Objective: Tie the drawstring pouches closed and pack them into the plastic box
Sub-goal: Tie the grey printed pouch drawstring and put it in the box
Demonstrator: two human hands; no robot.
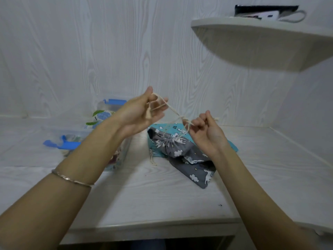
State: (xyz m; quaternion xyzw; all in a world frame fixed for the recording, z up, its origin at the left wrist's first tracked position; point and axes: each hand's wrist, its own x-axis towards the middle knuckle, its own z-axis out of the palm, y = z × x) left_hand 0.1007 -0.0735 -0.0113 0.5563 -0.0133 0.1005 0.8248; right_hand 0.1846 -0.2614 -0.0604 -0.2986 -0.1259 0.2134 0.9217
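Fingers of the left hand (138, 116) are half curled, raised above and to the left of the grey pouch (189, 159), with the cream drawstring (173, 110) looped across them and pinched under the upright thumb; a knotted cord end dangles in front of the palm. The right hand (207, 130), directly above the grey pouch, is curled almost to a fist and pinches the other run of the drawstring, a short end poking out behind its thumb. Between the hands the two runs cross in a loose knot, and thin strands drop from there to the pouch's gathered mouth. The grey pouch, printed with white clouds and animals, lies on the white table (162, 195), partly on top of a teal pouch (155, 126) whose corners show beyond it on the far left and on the right. A second cord end (153, 161) rests on the table just left of the grey pouch. The clear plastic box (115, 101) with blue latches stands to the left of the pouch; the left forearm, wearing a thin bracelet (72, 179), crosses in front and hides much of it, though a green-and-blue printed packet (99, 116) shows inside. A rounded shelf (261, 42) juts from the wall high above and right of the pouch. The pouch's long axis runs diagonally, its cinched mouth at the far left end and its flat bottom at the near right.
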